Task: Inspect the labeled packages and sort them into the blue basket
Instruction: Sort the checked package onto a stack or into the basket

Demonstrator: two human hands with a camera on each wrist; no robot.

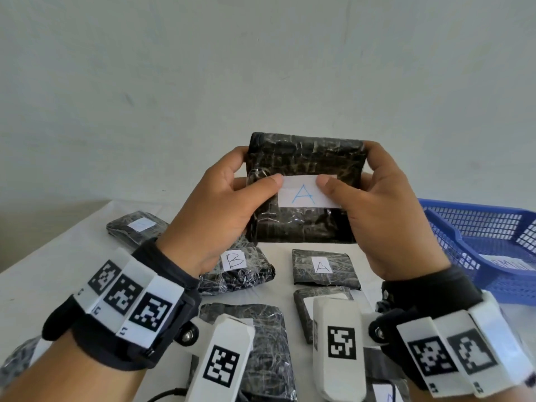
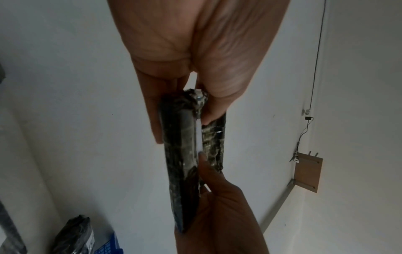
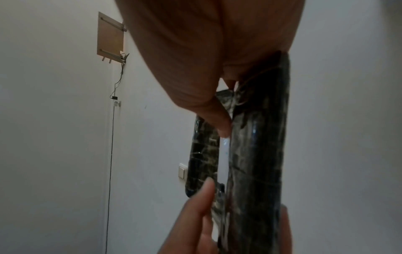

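Gripping a flat, rectangular, black film-wrapped package [image 1: 304, 169] at frame center, the left hand [image 1: 214, 210] and right hand [image 1: 385, 216] are each pinching one side. Both thumbs are pressing its white paper label [image 1: 304, 195], marked "A". The blue mesh basket [image 1: 493, 227] is sitting at right.

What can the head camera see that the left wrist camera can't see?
Only the head view shows the blue letter A on the held package's label, the table with the B package and the smaller A package, and most of the blue basket.

Only the left wrist view shows a wooden board and a thin cable on the wall.

Both show the left hand and right hand gripping the held package, seen edge-on from the wrist.
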